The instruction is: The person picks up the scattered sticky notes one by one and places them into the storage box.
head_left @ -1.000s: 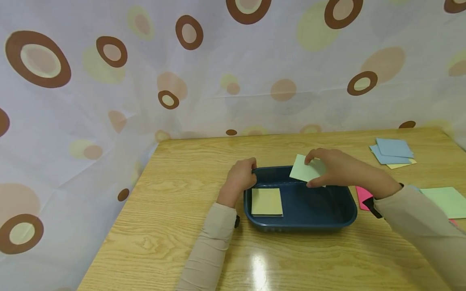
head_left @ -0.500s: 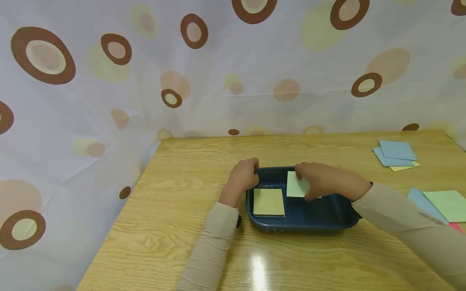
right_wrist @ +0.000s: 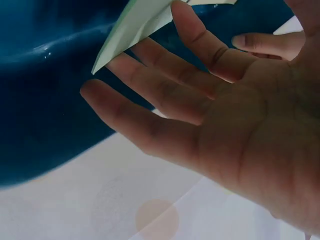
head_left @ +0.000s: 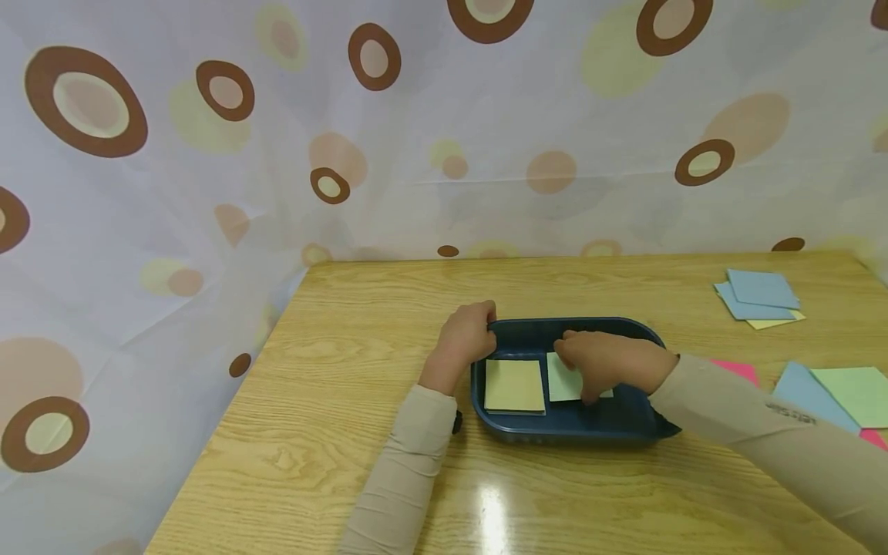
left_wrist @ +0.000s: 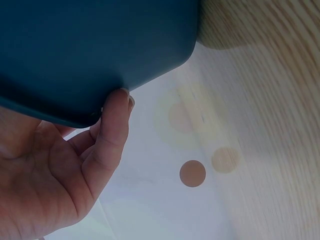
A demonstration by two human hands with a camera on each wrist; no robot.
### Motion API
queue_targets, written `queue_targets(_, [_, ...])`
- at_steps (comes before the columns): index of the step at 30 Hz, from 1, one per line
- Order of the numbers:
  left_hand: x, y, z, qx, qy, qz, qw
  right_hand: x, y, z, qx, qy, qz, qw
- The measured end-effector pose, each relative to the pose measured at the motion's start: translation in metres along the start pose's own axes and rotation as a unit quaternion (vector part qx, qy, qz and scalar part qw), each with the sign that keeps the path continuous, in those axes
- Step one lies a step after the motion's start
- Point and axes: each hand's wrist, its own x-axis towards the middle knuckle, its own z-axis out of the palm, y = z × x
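Observation:
A dark blue plastic tray (head_left: 583,432) stands on the wooden table. My left hand (head_left: 461,339) grips its rim at the back left corner, with fingers curled over the edge in the left wrist view (left_wrist: 60,175). Inside, on the left, lies a square stack of yellow sticky notes (head_left: 515,385). Just right of that stack, my right hand (head_left: 613,361) pinches pale green sticky notes (head_left: 563,383) low inside the tray. From the right wrist view, the green notes (right_wrist: 135,32) sit at my fingertips, and the hand partly covers them in the head view.
Blue sticky notes (head_left: 763,290) with a yellow one (head_left: 778,322) under them lie at the back right. Nearer are light blue (head_left: 813,397), green (head_left: 855,389) and pink notes (head_left: 738,370), partly behind my right sleeve. A patterned curtain (head_left: 430,116) hangs behind the table.
My right hand has lowered the green sticky notes from over the tray's back rim down into the tray, beside the yellow stack. The left hand stays on the rim.

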Motion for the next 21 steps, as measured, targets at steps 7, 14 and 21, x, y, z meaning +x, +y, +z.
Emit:
queue_targets(7, [0.0, 0.001, 0.0, 0.001, -0.001, 0.002, 1.0, 0.004, -0.005, 0.007, -0.01, -0.015, -0.003, 0.9998])
queue_targets(14, [-0.001, 0.001, 0.0, 0.004, 0.003, 0.009, 1.0, 0.007, -0.008, 0.013, -0.012, -0.023, 0.006, 0.9996])
queue_targets(21, [0.001, -0.001, 0.001, 0.009, 0.005, 0.007, 0.9999, 0.008, -0.012, 0.018, -0.028, -0.021, 0.007, 0.9994])
